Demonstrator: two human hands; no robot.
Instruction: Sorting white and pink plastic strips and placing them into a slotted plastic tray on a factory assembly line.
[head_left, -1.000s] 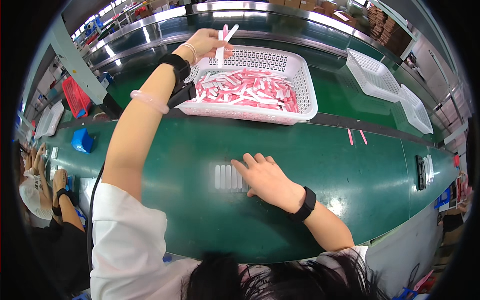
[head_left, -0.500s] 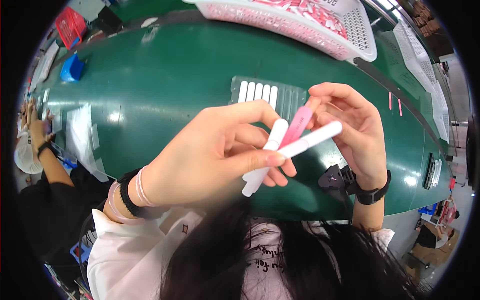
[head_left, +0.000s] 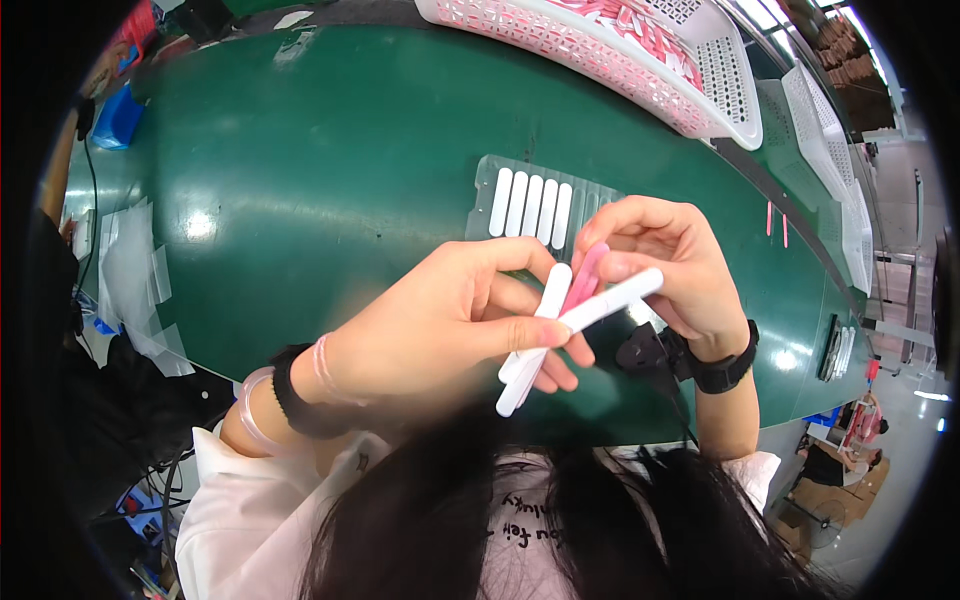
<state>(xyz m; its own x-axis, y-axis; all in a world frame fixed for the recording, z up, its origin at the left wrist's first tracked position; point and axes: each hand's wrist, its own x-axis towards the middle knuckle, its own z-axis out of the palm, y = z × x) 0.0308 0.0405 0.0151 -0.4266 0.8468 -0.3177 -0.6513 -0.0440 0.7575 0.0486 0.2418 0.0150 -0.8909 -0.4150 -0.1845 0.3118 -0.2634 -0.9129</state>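
My left hand [head_left: 440,325] pinches a crossed bunch of slim, round-ended sticks between thumb and fingers. One white stick [head_left: 625,290] slants up to the right and another white stick [head_left: 553,290] stands steeper. Between them a pink stick [head_left: 583,278] shows partly edge-on, its lower part hidden. My right hand [head_left: 670,260] has its fingers closed about the upper end of the pink stick, its thumb close to the slanting white one. Just beyond my hands lies a clear grooved plastic tray [head_left: 485,205] with several white sticks [head_left: 533,205] side by side; my right hand partly covers it.
A white perforated basket [head_left: 600,62] of pink and white pieces stands at the far right on the green table [head_left: 300,180]. Clear plastic sheets [head_left: 130,270] lie left, near a blue bin [head_left: 118,118]. A black device [head_left: 645,350] sits by my right wrist. Two pink sticks [head_left: 777,224] lie right.
My right hand has come down and left, nearer the bunch. The pink stick, earlier broad side up, is now turned more edge-on. The whole view has shifted slightly.
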